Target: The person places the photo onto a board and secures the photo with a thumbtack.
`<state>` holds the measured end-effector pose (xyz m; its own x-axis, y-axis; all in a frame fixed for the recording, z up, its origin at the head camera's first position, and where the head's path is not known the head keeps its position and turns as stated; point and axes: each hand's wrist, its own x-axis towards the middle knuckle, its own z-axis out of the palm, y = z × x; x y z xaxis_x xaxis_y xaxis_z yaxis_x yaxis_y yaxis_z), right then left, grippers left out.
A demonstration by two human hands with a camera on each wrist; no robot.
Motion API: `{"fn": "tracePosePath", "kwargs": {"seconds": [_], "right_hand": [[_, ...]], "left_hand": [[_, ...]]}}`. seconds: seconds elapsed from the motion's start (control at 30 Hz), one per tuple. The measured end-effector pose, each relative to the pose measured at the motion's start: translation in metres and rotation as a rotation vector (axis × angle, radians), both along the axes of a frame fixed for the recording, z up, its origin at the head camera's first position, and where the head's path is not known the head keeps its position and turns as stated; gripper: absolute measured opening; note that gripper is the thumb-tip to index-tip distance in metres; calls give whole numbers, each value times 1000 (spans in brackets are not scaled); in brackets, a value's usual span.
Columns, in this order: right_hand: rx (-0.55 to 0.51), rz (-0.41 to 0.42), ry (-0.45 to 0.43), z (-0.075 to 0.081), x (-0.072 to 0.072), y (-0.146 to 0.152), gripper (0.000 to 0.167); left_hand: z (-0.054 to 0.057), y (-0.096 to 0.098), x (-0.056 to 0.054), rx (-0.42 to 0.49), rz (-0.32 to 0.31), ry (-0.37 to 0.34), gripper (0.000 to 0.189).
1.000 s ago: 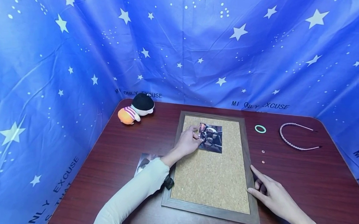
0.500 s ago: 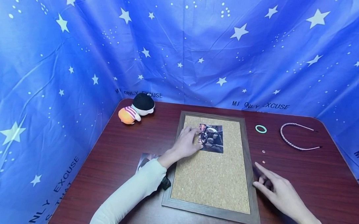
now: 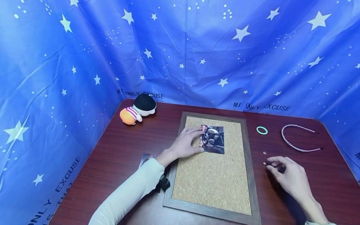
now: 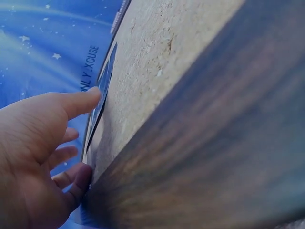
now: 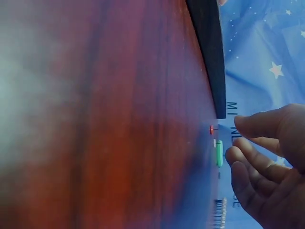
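A photo (image 3: 212, 139) of a motorcycle is laid flat on the upper part of a cork board (image 3: 213, 183), which is edged by a brown wooden frame and placed on the table (image 3: 125, 140). The photo's left edge is met by the left hand (image 3: 183, 145), whose thumb is set near the lower corner and whose fingers are stretched toward the upper one; thumb and fingers are held apart, and nothing is gripped between them. The right hand (image 3: 291, 176) is held over the table, to the right of the board, with its thumb and forefinger directed at the lower pin (image 3: 264, 163). A gap is shown between thumb and fingers in the right wrist view; whether the pin is touched cannot be told. The upper pin (image 3: 264, 153) is seen just beyond. Farther back, a green ring (image 3: 261, 130) and a headband (image 3: 287, 143) are laid out. On the left, a stuffed doll (image 3: 137, 110) is seen, and a second photo (image 3: 146, 158) is partly covered by the left sleeve (image 3: 129, 193).
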<state>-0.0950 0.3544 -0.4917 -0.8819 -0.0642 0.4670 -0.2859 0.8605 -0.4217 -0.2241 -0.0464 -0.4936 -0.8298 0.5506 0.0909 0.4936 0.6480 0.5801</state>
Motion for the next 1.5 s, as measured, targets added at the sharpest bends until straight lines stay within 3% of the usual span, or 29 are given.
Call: {"fn": "tracePosePath", "kwargs": {"seconds": [0.2,0.5,0.73,1.23,1.5], "right_hand": [[-29,-11,-153,-5,-10,3,20],[-43,-40,-252,-9,-16,9,12],[-46,-37,-222,-13,-17,9,15],[-41,-43,-229,-8,-16,3,18],[-155,-37,-109,9,-19,-21,19]], "left_hand": [[4,1,2,-82,-26,6,79],[3,1,2,-65,-42,15,73],[2,0,4,-154,-79,71,72],[2,1,7,-222,-59,96,67],[2,1,8,-220,-45,104,65]]}}
